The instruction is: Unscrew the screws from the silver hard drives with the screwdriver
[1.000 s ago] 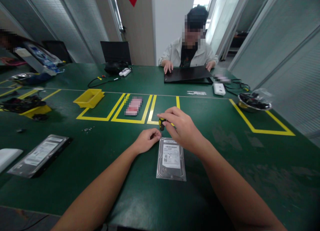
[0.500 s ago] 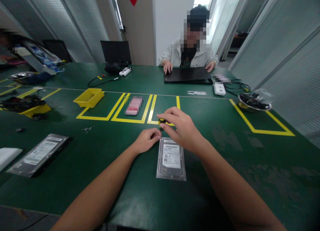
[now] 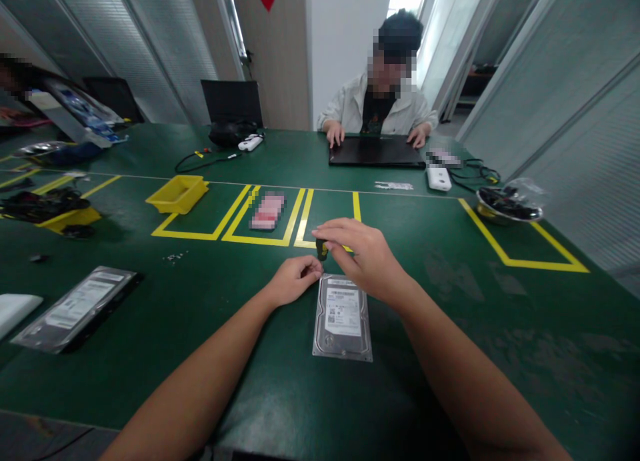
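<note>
A hard drive (image 3: 343, 314) lies label up on the green table in front of me. Over its far left corner, my right hand (image 3: 367, 251) grips the short black and yellow handle of a screwdriver (image 3: 321, 249), held upright. My left hand (image 3: 296, 279) rests at the same corner with its fingers curled and pressed together, close beneath the handle. What those fingertips hold, if anything, is hidden, and so is the screwdriver's tip. Off to the left lies a second hard drive (image 3: 80, 308), and a few tiny loose screws (image 3: 175, 256) are scattered beyond it.
A yellow bin (image 3: 179, 194) stands beyond my left hand, near a pink item (image 3: 269, 211) inside yellow tape. Cables fill another yellow bin (image 3: 75, 220) at left and a metal bowl (image 3: 509, 204) at right. Across the table, a person sits at a black laptop (image 3: 377, 152).
My right hand's fingers have turned and straightened around the screwdriver handle, which has rotated slightly. My left hand stays in place. The person opposite has pressed the laptop down flatter.
</note>
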Tool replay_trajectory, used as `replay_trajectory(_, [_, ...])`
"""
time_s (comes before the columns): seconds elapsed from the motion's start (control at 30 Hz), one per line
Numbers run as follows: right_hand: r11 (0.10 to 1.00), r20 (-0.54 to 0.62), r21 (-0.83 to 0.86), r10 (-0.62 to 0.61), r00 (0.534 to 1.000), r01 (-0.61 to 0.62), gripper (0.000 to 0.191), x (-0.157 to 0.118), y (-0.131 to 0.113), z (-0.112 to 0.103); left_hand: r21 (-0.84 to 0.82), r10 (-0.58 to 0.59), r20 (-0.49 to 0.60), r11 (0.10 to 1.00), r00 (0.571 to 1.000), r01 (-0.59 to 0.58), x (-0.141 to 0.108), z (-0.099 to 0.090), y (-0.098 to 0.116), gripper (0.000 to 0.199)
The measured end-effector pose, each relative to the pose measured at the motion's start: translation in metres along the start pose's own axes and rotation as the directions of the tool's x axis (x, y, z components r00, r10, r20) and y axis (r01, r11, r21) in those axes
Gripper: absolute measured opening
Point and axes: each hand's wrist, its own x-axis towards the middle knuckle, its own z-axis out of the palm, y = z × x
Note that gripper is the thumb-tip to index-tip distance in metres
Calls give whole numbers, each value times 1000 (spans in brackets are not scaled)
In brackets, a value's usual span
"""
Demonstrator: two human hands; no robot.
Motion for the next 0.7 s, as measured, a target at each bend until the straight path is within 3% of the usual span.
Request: replay_trajectory(0.7, [1000, 20, -29, -9, 1000, 10, 30, 0, -2, -1, -21, -15, 3, 1000, 1000, 15, 0, -2, -1, 11])
